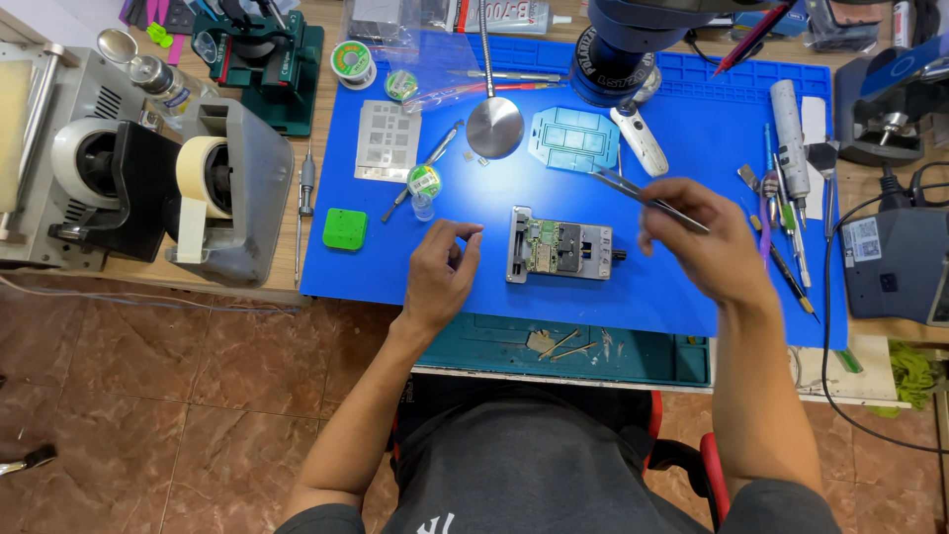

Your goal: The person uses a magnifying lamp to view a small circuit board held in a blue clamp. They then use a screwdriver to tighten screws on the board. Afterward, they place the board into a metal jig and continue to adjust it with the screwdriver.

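A metal clamp fixture holding a small green circuit board (pixel 560 246) lies in the middle of a blue work mat (pixel 682 287). My right hand (pixel 704 237) hovers just right of it, gripping thin metal tweezers (pixel 643 196) whose tips point up and left, above the fixture. Just left of the fixture is my left hand (pixel 441 272), fingers curled with thumb and forefinger close together; I cannot see anything held in it.
On the mat lie a stencil plate (pixel 388 140), a pale blue tray (pixel 574 138), a green square pad (pixel 345 228), a small bottle (pixel 424 188), and several hand tools (pixel 786 208) at the right. A microscope base (pixel 494 127) stands behind. Tape dispensers (pixel 213 188) sit left.
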